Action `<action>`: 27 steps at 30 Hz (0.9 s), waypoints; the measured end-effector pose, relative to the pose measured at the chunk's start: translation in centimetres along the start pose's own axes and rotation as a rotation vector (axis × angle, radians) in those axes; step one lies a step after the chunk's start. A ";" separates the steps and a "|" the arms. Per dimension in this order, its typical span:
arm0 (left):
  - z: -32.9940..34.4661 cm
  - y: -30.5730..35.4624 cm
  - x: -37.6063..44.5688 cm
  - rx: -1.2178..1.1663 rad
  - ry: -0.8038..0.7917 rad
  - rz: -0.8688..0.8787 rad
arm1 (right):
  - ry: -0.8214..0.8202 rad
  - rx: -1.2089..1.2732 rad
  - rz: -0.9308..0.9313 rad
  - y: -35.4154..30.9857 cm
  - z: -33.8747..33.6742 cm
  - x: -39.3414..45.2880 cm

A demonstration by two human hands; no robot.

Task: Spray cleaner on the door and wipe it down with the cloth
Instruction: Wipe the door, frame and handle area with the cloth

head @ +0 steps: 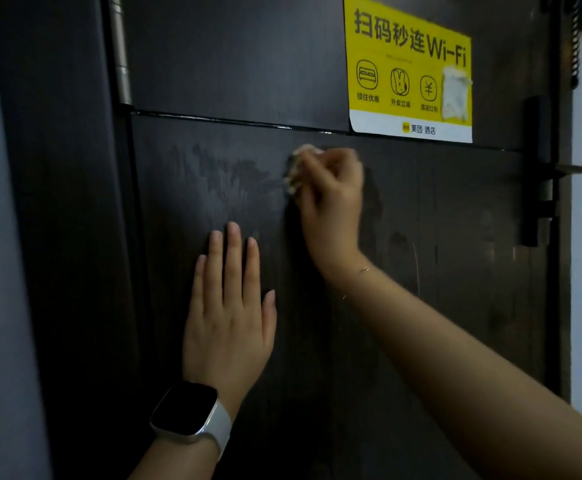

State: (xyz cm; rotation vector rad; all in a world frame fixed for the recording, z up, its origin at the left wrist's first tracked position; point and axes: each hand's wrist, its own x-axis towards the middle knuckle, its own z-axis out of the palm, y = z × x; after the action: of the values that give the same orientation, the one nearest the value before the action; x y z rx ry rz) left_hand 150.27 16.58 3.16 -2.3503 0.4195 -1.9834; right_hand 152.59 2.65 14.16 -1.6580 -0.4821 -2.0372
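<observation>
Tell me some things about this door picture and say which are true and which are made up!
1. The right hand grips a cloth against the door. True.
2. The left hand holds a spray bottle. False: it lies flat on the door, fingers straight, holding nothing.
3. A yellow sticker is on the door above the cloth. True.
4. The watch is on the right wrist. False: it is on the left wrist.
5. Smeary wet marks show on the door left of the cloth. True.
6. The door is white. False: it is dark.
</observation>
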 end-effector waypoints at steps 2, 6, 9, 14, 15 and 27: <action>0.0 0.0 0.1 0.000 -0.006 -0.021 | -0.127 0.018 -0.220 -1.5 0.0 -0.8; 0.0 -0.1 0.1 -0.005 -0.012 -0.018 | -0.110 0.015 -0.194 2.4 -2.0 1.0; -0.1 0.0 0.1 0.011 -0.029 -0.018 | 0.050 -0.045 0.063 3.2 -1.4 2.2; -0.3 0.1 0.1 0.033 -0.043 -0.019 | -0.090 0.056 -0.160 -4.0 2.0 2.2; -0.4 0.1 0.2 0.033 -0.051 -0.020 | -0.124 0.057 -0.217 -4.2 2.0 2.3; -0.2 -0.1 0.1 0.007 -0.082 -0.028 | 0.004 -0.063 -0.007 10.0 -3.7 1.8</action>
State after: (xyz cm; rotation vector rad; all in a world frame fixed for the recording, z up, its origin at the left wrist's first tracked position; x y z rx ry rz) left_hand 150.12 16.68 3.32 -2.4364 0.3768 -1.8879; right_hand 154.87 -7.91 14.95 -1.6898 -0.4271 -2.0801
